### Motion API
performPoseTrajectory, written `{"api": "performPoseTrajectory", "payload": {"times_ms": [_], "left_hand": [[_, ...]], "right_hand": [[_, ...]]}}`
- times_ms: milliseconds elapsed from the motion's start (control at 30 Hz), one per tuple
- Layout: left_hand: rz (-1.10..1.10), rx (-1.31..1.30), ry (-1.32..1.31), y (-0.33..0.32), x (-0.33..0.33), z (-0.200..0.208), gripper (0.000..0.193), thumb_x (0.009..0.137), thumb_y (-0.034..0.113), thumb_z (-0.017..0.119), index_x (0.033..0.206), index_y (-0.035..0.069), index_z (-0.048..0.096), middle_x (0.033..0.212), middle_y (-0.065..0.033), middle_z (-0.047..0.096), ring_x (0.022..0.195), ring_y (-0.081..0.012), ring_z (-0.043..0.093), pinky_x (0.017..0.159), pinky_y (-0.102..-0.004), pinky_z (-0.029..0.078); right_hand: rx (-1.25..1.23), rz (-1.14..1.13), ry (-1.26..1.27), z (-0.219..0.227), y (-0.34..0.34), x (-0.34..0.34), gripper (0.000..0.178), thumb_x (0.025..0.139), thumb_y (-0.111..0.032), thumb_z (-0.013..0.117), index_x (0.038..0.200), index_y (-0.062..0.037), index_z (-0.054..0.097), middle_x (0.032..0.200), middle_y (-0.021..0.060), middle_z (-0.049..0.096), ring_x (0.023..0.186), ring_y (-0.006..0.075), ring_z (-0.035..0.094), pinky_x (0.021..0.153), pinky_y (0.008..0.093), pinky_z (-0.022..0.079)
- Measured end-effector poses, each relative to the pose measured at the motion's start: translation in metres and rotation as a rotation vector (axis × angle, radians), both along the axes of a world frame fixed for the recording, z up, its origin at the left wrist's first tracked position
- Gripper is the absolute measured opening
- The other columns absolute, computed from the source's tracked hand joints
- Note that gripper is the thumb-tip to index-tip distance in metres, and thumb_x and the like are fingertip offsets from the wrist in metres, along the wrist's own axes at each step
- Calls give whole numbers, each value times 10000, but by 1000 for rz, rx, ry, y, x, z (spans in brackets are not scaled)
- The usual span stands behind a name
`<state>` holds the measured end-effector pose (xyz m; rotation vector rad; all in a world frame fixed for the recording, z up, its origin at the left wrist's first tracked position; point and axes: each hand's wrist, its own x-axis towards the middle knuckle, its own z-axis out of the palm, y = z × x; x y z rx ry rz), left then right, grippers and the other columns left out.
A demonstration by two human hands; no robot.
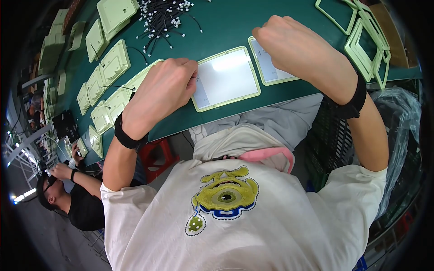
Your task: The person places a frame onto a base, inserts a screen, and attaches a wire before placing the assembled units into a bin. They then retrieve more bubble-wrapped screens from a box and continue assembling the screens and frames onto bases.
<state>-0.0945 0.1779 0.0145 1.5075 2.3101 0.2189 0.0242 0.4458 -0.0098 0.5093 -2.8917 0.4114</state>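
Observation:
My left hand (169,86) is closed, knuckles up, at the left edge of a flat white panel in a pale green frame (228,77). Its curled fingertips are hidden, so what they pinch, if anything, cannot be seen. My right hand (289,45) is bent down over a second framed panel (267,63) to the right, covering much of it. Those fingers are curled too, and their tips are out of sight beneath the hand. Pale green housings (120,100) lie just left of my left hand, some with a black cable.
The green table (212,36) carries a heap of black cables with white connectors (165,18) at the back. Rows of pale green housings (104,67) stand left; empty green frames (368,43) lean at right by a cardboard box (393,36). A co-worker (77,198) sits at far left.

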Motion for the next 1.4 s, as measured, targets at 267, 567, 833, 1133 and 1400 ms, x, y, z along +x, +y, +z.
{"api": "performPoseTrajectory", "payload": {"times_ms": [267, 567, 833, 1133, 1400], "left_hand": [[35, -7, -38, 5, 3, -2, 71, 838, -22, 631, 819, -89, 617, 848, -266, 676, 795, -474, 657, 722, -508, 547], [84, 25, -64, 0, 3, -5, 76, 831, -33, 646, 869, -92, 618, 845, -272, 664, 795, -478, 658, 714, -510, 542], [17, 332, 285, -8, 37, -4, 207, 755, 19, 682, 939, -60, 632, 958, -213, 659, 945, -402, 690, 874, -516, 572], [-517, 878, -20, -47, 131, -18, 261, 786, 130, 714, 989, -32, 698, 961, -126, 700, 954, -303, 719, 917, -426, 607], [507, 1078, -363, -74, 91, -35, 296, 891, -57, 737, 1178, -33, 667, 1130, -163, 700, 869, -200, 706, 723, -322, 585]], "right_hand": [[-35, 25, 5, 4, 0, 0, 173, 719, 155, 671, 874, 90, 710, 833, 276, 713, 871, 424, 746, 758, 451, 611], [57, 32, -63, 8, 2, -8, 134, 751, 131, 662, 867, 75, 697, 820, 265, 707, 857, 422, 742, 751, 452, 606], [242, 64, -191, 14, -14, -10, 107, 801, 42, 655, 908, 38, 651, 848, 197, 708, 799, 354, 735, 737, 424, 596], [417, -3, -249, 47, -29, -15, 250, 854, -108, 738, 1035, 41, 650, 936, 201, 709, 881, 356, 713, 817, 408, 578], [-161, -229, -271, 100, -152, -213, 908, 893, -630, 786, 1334, 134, 569, 1314, 340, 618, 1208, 498, 629, 977, 535, 541]]}}
